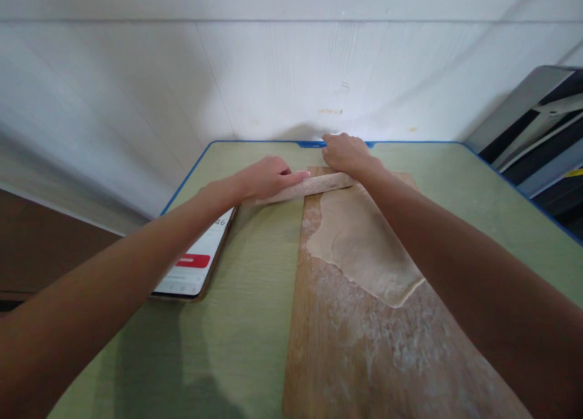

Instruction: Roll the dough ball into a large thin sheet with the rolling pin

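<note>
A pale, floury rolling pin [314, 187] lies slantwise across the far end of a wooden board [346, 346], its left end sticking out past the board's edge. My left hand [268, 175] is closed over the left part of the pin, thumb pointing along it. Curled over the pin's right part is my right hand [344, 152], its knuckles near the table's far edge; the pin's right end is hidden beneath it. A thin, uneven sheet of dough [364, 243] spreads on the board just on the near side of the pin, partly covered by my right forearm.
A large phone or tablet [194, 261] with a lit screen lies left of the board, partly under my left forearm. The light green table [246, 322] has a blue rim and meets a white wall [273, 73]. Dark and grey objects [537, 127] lean at the right. Flour dusts the board.
</note>
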A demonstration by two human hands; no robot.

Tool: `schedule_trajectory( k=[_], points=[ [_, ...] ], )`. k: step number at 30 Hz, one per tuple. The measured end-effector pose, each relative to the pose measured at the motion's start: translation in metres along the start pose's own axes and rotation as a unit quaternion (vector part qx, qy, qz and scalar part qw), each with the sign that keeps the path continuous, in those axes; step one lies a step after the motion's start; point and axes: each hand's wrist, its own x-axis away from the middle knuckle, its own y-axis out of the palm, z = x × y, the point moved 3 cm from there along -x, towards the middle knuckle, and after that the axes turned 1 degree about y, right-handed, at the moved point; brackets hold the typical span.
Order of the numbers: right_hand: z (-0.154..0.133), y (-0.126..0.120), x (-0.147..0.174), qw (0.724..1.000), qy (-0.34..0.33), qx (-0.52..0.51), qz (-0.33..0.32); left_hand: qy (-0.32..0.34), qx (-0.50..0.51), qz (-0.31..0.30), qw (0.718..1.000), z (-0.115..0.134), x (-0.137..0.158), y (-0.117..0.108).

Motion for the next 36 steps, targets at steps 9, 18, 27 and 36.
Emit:
schedule_trajectory(
  k=[9, 18, 27, 36],
  points=[
    [0.002, -0.011, 0.015, 0.999, 0.014, -0.021, 0.033, 0.010, 0.008, 0.047, 0.999, 0.003, 0.005, 0.001],
    [0.010, -0.017, 0.053, 0.997, 0.045, -0.060, 0.001, 0.004, -0.140, 0.025, 0.990, 0.028, 0.033, 0.012],
    [0.011, -0.026, 0.127, 0.996, -0.070, -0.042, 0.032, 0.001, -0.194, 0.110, 0.975, 0.077, 0.087, 0.023],
    [0.015, -0.022, 0.125, 0.994, -0.084, -0.029, 0.063, -0.024, -0.160, 0.104, 0.981, 0.079, 0.083, 0.023]
  ],
)
